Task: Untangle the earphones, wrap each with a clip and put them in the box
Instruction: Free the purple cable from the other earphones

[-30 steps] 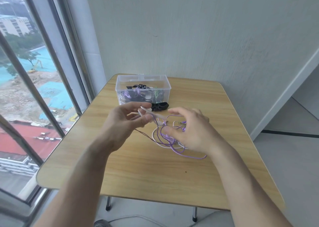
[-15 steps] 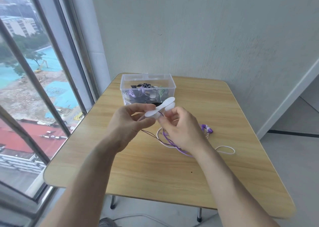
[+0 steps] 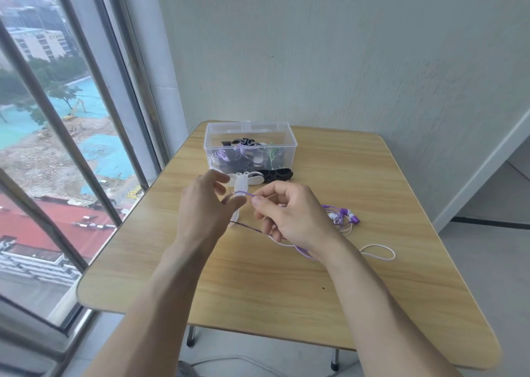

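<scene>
My left hand pinches a white clip, which stands roughly upright between thumb and fingers. My right hand pinches the purple earphone cable just right of the clip, and the cable crosses the clip. The purple earbuds lie on the table to the right of my right hand, with a white cable loop nearer the front. Part of the cable runs under my right hand. The clear plastic box stands at the back of the table and holds several wrapped earphones.
A spare white clip and a black clip lie just in front of the box. The wooden table stands against a wall, with a window and its bars along the left side. The floor drops away on the right.
The white clip has turned from slanted to roughly upright in my left hand. My right hand has shifted right and now pinches the purple cable at the clip.
</scene>
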Tool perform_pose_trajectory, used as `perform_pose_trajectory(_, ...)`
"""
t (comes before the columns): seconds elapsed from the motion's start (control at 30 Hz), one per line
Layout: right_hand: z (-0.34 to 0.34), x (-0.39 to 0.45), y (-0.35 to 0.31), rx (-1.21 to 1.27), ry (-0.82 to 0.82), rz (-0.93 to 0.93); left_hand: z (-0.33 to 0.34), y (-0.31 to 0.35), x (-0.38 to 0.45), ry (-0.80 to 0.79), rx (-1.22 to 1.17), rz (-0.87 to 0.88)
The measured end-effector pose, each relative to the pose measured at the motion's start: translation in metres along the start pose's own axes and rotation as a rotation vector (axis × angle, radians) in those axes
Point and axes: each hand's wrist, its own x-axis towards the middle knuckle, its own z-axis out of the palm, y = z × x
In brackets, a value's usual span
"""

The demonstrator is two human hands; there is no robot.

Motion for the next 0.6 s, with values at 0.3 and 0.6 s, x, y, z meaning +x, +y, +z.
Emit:
perform_pose_trajectory(0.3, -0.055, -0.009, -0.009, -0.250, 0.118, -0.062, -0.014, 0.014, 0.007, -0.138, -0.591, -0.288)
perform_pose_trajectory(0.6, -0.111, -0.019, -0.002, -0.302, 0.486, -0.170, -0.026, 0.020, 0.004, -0.161, -0.731, -0.274)
